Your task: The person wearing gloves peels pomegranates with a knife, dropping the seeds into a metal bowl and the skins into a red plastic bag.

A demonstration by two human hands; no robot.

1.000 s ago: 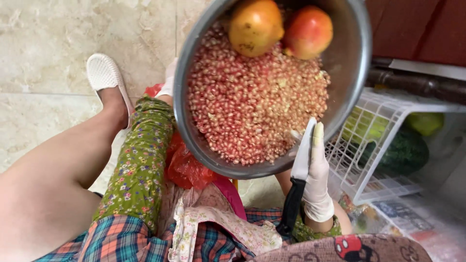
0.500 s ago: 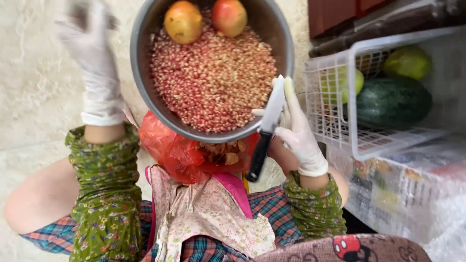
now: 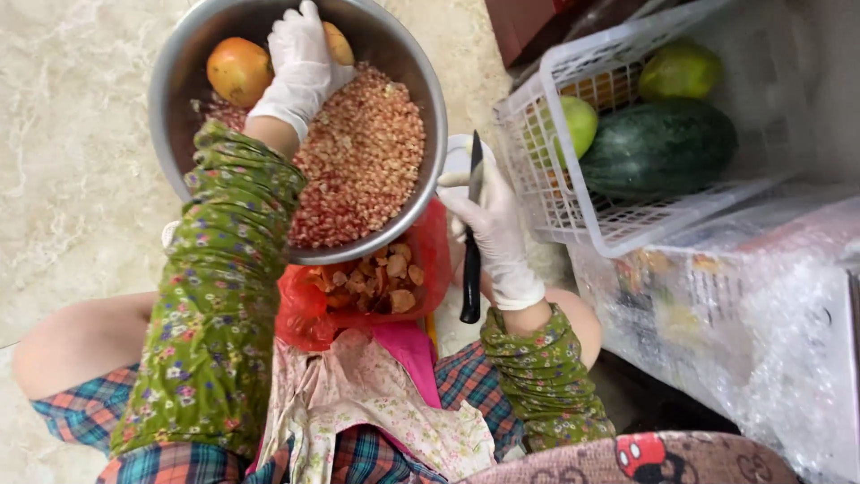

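A: Pomegranate fruit [image 3: 336, 43] lies at the far rim inside the steel bowl [image 3: 170, 85]; where is the left hand [image 3: 300, 67]?

B: Its gloved grip closes over that fruit, above the bed of loose seeds [image 3: 358, 166]. A second fruit [image 3: 237, 70] sits just beside it.

A: Right hand [image 3: 493, 229]?

B: Grip wrapped around the black-handled knife [image 3: 472, 233], blade pointing up, beside the bowl's right rim.

A: Step in hand?

B: Judged: fruit pickup. Next, lifting clear calls for firm hold, with the blade kept away from the white basket [image 3: 555, 193].
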